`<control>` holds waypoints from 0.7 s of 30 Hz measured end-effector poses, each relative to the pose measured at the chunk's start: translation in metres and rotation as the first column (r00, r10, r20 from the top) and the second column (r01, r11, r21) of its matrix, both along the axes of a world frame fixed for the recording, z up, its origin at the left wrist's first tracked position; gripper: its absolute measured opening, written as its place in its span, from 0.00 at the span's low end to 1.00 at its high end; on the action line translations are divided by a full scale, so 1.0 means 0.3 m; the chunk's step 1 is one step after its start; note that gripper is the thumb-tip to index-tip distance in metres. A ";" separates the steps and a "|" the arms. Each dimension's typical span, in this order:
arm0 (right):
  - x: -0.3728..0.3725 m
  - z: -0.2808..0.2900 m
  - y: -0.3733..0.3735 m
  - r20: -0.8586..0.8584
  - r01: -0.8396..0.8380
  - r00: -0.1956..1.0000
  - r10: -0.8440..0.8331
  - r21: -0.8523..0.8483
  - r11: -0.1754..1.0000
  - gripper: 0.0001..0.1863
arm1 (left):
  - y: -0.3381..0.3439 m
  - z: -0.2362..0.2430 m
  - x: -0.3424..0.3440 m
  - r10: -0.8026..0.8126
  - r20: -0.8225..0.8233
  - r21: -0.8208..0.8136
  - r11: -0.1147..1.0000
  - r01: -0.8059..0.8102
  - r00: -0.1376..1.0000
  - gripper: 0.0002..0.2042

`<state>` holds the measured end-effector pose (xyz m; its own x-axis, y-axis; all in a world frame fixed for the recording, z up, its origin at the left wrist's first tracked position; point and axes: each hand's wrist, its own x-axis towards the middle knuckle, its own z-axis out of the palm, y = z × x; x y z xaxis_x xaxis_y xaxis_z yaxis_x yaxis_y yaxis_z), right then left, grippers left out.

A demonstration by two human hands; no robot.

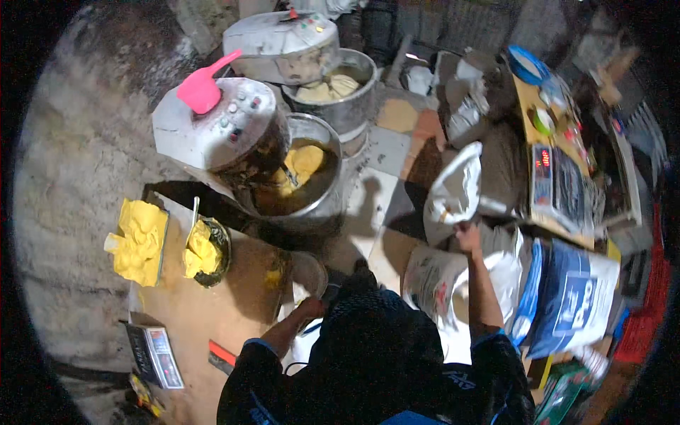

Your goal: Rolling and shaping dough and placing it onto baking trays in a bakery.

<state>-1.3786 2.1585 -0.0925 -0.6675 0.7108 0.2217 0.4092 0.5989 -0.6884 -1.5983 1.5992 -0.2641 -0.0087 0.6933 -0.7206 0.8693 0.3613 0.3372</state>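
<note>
My right hand (467,235) is closed at the near rim of an open white sack (455,185). The inside of the sack is lit, but I cannot make out its contents. My left hand (309,309) is curled beside a pale bucket (309,275) near the table's edge; what its fingers hold is hidden. More open white sacks (429,282) stand just below my right hand. Left of my left hand is a brown table (244,309). On it are a tray of yellow paste (139,243) and a dark bowl of the same paste (205,252) with a utensil in it.
Two mixers stand ahead; the nearer mixer (219,131) carries a pink scoop (202,91), and its steel bowl (333,159) holds yellow dough. A digital scale (161,356) sits on the table. To the right are another scale (559,185) and a blue-and-white sack (575,301).
</note>
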 end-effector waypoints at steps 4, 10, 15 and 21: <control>-0.648 0.463 0.139 -0.122 -0.094 0.989 0.078 -0.128 0.987 0.11 | 0.094 0.108 -0.030 0.067 0.123 0.180 0.980 -0.088 0.990 0.12; -1.418 0.938 -0.017 -0.211 -0.447 0.872 0.442 0.025 0.894 0.06 | 0.257 -0.002 -0.121 0.548 0.313 0.099 0.794 -0.600 0.776 0.11; -1.919 1.161 -0.216 -0.177 -0.812 0.499 0.848 0.247 0.529 0.04 | 0.446 -0.029 -0.176 0.785 0.298 0.169 0.517 -0.839 0.543 0.10; -2.472 1.301 -0.456 -0.006 -0.847 0.221 0.975 0.494 0.195 0.10 | 0.658 -0.015 -0.124 0.955 0.256 0.302 0.066 -0.951 0.147 0.09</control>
<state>-2.1201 2.0218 0.2977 -0.6427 -0.5357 0.5476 -0.7495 0.5875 -0.3050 -1.6354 1.7965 -0.2685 -0.8564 0.2450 -0.4544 -0.1239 0.7569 0.6416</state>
